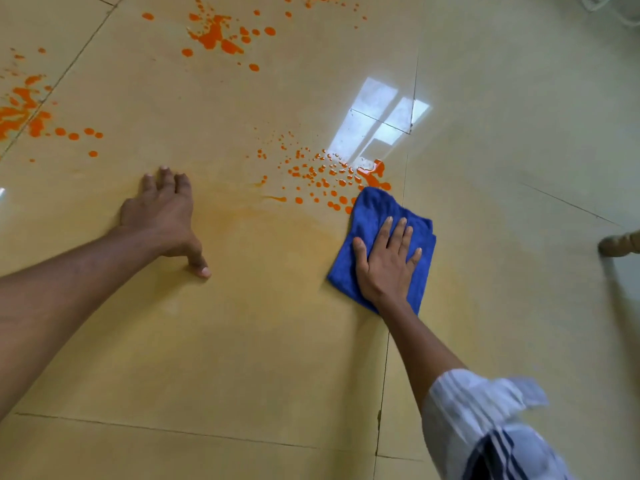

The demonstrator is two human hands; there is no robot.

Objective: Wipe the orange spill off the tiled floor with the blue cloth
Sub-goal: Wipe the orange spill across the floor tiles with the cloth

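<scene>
A folded blue cloth (372, 216) lies flat on the glossy beige tiled floor (263, 341). My right hand (386, 259) presses down on it, palm flat and fingers spread. Just beyond the cloth's far edge lies a patch of orange droplets (320, 178) with a thicker orange puddle (375, 171). My left hand (162, 216) rests flat on the bare floor to the left, fingers apart, holding nothing. A faint orange smear (239, 216) stains the tile between my hands. Larger orange splatters sit at the far top (216, 32) and the far left (24, 109).
A bright window reflection (381, 119) shines on the tile behind the droplets. A beige furniture leg or foot (620, 242) pokes in at the right edge. Something white (609, 5) lies at the top right corner. My striped white sleeve (485, 420) fills the lower right.
</scene>
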